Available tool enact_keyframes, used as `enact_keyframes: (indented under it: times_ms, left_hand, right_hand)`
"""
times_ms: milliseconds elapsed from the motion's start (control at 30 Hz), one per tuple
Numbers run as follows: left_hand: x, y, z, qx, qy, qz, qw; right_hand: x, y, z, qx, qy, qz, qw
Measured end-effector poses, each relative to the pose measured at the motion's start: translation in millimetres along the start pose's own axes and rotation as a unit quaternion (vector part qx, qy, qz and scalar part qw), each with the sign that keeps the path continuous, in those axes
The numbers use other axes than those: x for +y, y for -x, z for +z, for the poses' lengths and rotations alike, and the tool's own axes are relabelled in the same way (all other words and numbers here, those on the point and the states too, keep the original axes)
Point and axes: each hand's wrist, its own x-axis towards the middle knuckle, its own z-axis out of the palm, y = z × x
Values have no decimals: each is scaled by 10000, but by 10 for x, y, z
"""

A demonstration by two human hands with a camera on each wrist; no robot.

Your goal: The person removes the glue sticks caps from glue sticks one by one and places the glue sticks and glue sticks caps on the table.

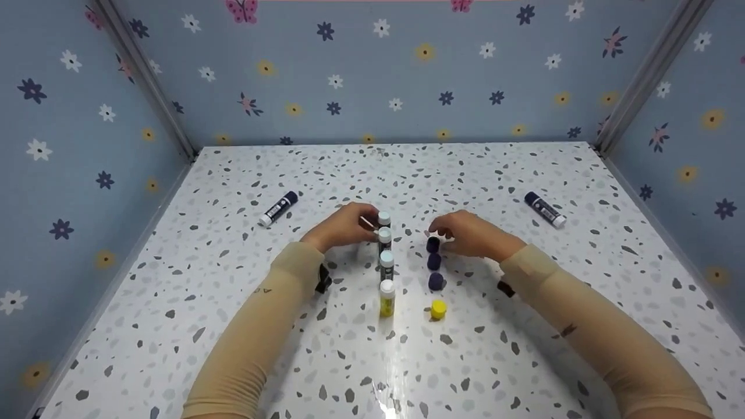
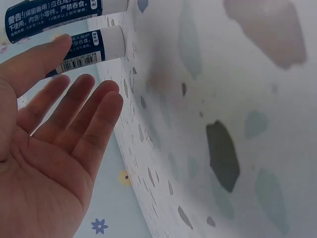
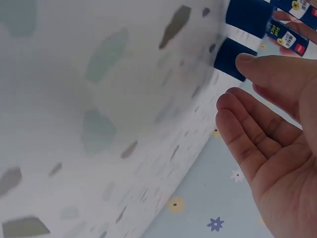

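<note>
A row of uncapped glue sticks [image 1: 387, 267] stands upright mid-table, several with dark navy bodies and the nearest one yellow [image 1: 387, 306]. My left hand [image 1: 349, 225] is at the farthest glue stick [image 2: 81, 57]; its thumb overlaps the label while the other fingers spread loosely below. To the right runs a matching row of caps: navy caps [image 1: 434, 262] and a yellow cap [image 1: 438, 309] nearest me. My right hand [image 1: 474, 234] is beside the farthest navy cap [image 3: 233, 58], thumb tip right at its edge and the other fingers loosely bent, apart from it.
Two capped glue sticks lie on the speckled table, one at the left [image 1: 279, 208] and one at the right [image 1: 545, 209]. Blue flowered panels [image 1: 372, 70] close in the back and both sides.
</note>
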Motion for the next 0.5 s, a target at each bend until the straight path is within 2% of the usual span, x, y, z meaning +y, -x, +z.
enact_keyframes:
  times_ms: [133, 300, 500]
  left_hand:
    - [-1, 38, -71, 44, -130, 90, 9999]
    - [2, 70, -134, 235, -340, 227, 9989]
    - [3, 83, -139, 717, -433, 264, 9961]
  right_hand:
    - [40, 48, -102, 296, 93, -66, 9995]
    - [86, 88, -209, 640, 197, 53, 9977]
    - [148, 120, -262, 822, 213, 322, 9959]
